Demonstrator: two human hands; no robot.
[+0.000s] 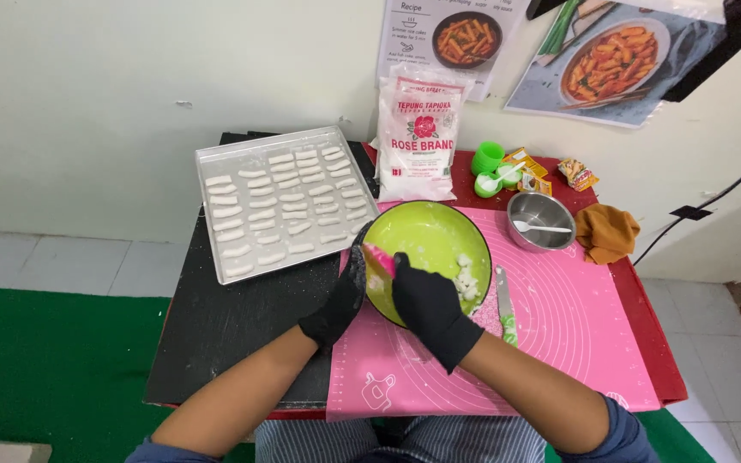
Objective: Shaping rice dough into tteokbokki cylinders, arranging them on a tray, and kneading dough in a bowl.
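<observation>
Pale wall behind, green floor below, and between them a small counter (216,334) with a dark top on its left side and a pink silicone mat (559,334) spread over the right. Both of the person's hands wear black gloves, and both meet at the lime-green bowl (426,236) in the middle.

The left hand (336,304) curls around the bowl's near-left rim, closed on it and tipping it a little toward the body, which steadies it while the other hand works. The right hand (429,304) comes in over the near edge, fingers folded around a pink scraper (379,257) whose blade lies against the inner wall. White dough bits (466,279) cluster at the bowl's right side, near the scraper.

Just right of the bowl, a green-handled knife (505,304) lies flat on the mat, within easy reach. Up and to the left sits a metal tray (216,163), dusted white, with rows of short white dough sticks (285,201) kept apart so they don't stick to each other. A bag of white flour (418,141) stands upright against the wall. Farther right: a small steel bowl (540,219) with a white spoon in it, green cups (488,159), a few small packets, and a crumpled brown cloth (606,231) at the edge.
</observation>
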